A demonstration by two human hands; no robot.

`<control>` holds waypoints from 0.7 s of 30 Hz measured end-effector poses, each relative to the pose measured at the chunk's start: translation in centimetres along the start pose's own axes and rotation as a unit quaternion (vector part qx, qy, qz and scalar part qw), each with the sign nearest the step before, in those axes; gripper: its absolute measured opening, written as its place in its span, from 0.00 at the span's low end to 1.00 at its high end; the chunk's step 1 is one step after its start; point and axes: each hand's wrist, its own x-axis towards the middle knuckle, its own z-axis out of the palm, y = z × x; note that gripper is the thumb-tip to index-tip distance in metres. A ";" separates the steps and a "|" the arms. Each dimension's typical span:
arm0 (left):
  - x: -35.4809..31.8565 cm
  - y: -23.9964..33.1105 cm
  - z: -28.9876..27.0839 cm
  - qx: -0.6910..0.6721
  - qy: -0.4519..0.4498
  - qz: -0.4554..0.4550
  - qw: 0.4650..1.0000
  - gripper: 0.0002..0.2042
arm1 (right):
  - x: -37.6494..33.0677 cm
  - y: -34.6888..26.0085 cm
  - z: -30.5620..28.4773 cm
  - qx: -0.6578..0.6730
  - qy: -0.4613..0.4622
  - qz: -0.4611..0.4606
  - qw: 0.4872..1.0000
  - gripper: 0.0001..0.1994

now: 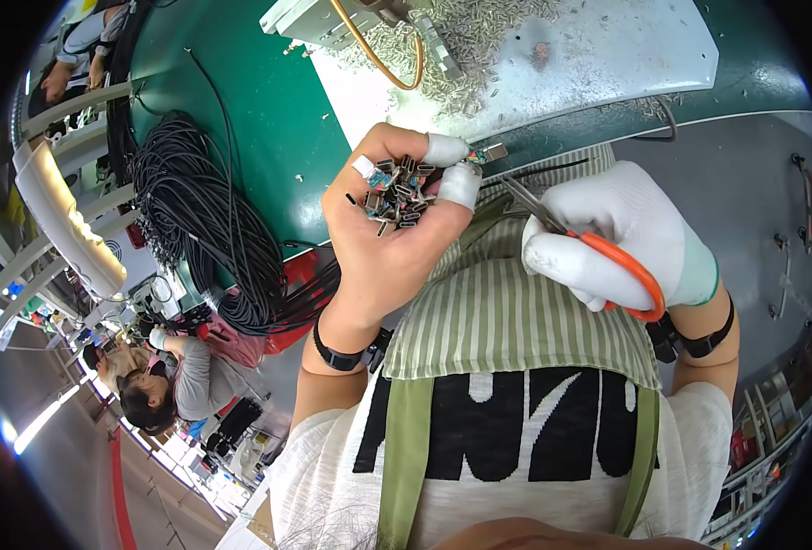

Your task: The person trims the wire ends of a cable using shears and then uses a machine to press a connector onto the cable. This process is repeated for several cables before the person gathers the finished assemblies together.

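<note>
My left hand (369, 220), with white covers on thumb and forefinger, is closed round a cluster of small metal cable connectors (397, 194) in its palm. Between its covered fingertips it pinches one more connector (490, 153) with a metal plug end. In a white glove, my right hand (621, 229) grips scissors (621, 266) by their orange handles. The metal blades point up and left toward the pinched connector, close to my left thumb. A thin black cable (553, 169) runs beside the blade tips; where it ends on the left is hidden.
A green table (268, 119) lies ahead, with a white board (571, 73) scattered with many small metal pieces (466, 55). A metal fixture (333, 20) stands on it. A thick bundle of black cables (195, 220) lies at left. Other people sit farther left, one in grey (204, 380).
</note>
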 end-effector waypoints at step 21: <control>1.1 -0.4 0.8 0.073 -0.141 -0.015 0.987 0.15 | 1.2 0.2 1.2 -0.258 0.327 -0.242 0.876 0.10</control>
